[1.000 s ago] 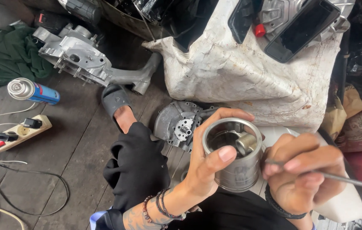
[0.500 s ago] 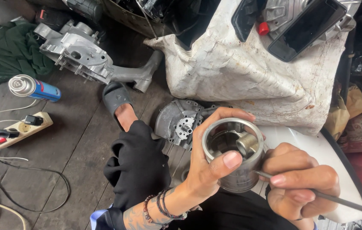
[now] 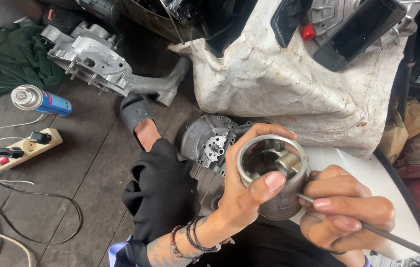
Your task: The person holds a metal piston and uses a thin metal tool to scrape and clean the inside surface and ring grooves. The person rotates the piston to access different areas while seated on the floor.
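My left hand (image 3: 249, 185) is wrapped around a hollow metal piston (image 3: 274, 173), open end up, with the thumb over its rim. My right hand (image 3: 341, 215) pinches a thin grey metal rod (image 3: 393, 238) whose tip touches the piston's side, low on the right. The rod runs off toward the lower right corner. Both hands are held above my lap, over black trousers (image 3: 163, 190).
A round engine cover (image 3: 207, 141) lies on the wooden floor just behind the piston. A grey crankcase (image 3: 96, 62), a blue spray can (image 3: 42, 101), a power strip (image 3: 22, 148) with cables and a green cloth (image 3: 5, 57) lie to the left. A dirty white sack (image 3: 279, 74) holds parts.
My right hand has closed in on the piston and the rod tip now rests against its side. My left hand has kept its hold; the view has shifted slightly.
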